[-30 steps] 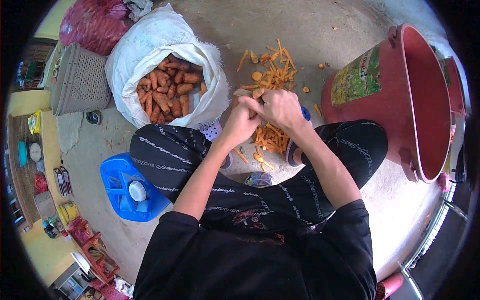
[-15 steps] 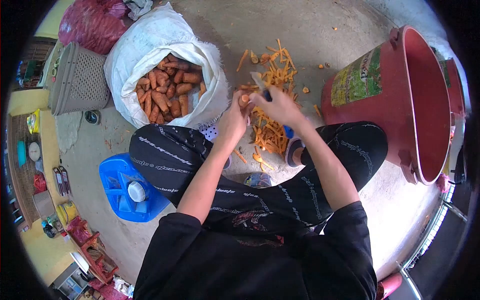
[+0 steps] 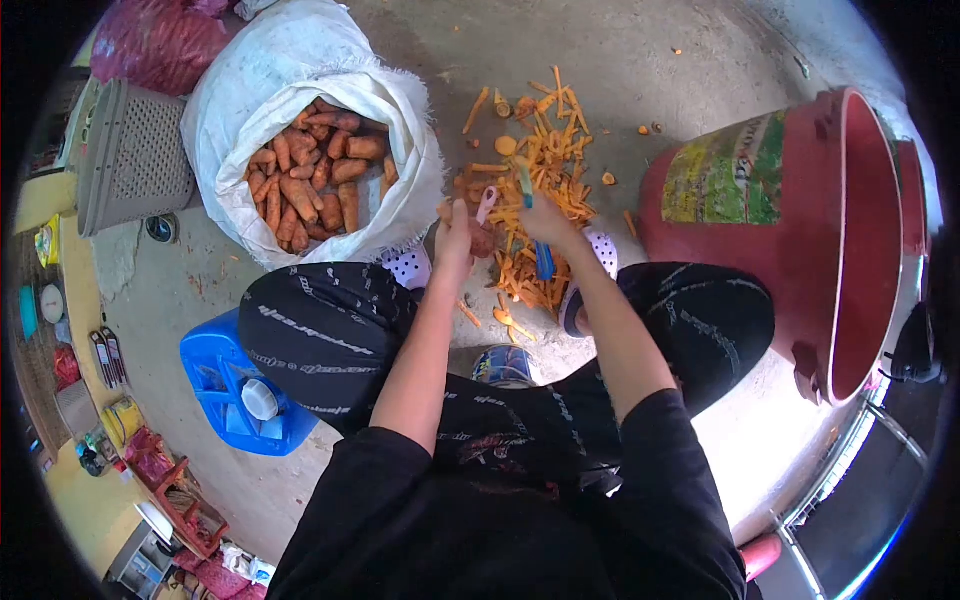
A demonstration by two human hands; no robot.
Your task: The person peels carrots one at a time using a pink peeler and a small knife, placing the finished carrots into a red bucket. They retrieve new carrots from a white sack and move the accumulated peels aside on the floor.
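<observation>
My left hand [image 3: 454,238] is closed around a carrot [image 3: 480,240], whose body shows beside the fingers. A pink tool handle [image 3: 487,204] sticks out just past those fingers; the rest of it is hidden. My right hand [image 3: 548,222] grips a knife [image 3: 525,180], its blade pointing away from me and the blue of its handle showing at the fingers. Both hands are over a pile of orange carrot peelings [image 3: 560,160]. A round carrot slice [image 3: 505,146] appears at the pile's near-left side. Below my right wrist is a blue object [image 3: 544,262].
To the left, a white sack [image 3: 300,50] holds many carrots [image 3: 300,190], with a grey crate [image 3: 140,150] beyond it. A large red tub [image 3: 770,280] lies tilted at the right. By my left knee stands a blue jerrycan [image 3: 215,370]; a small can [image 3: 503,365] sits between my legs.
My hands have moved apart and slightly lower. The carrot's pale cut end no longer faces me, and a round slice shows above the hands. The whole view has shifted a little.
</observation>
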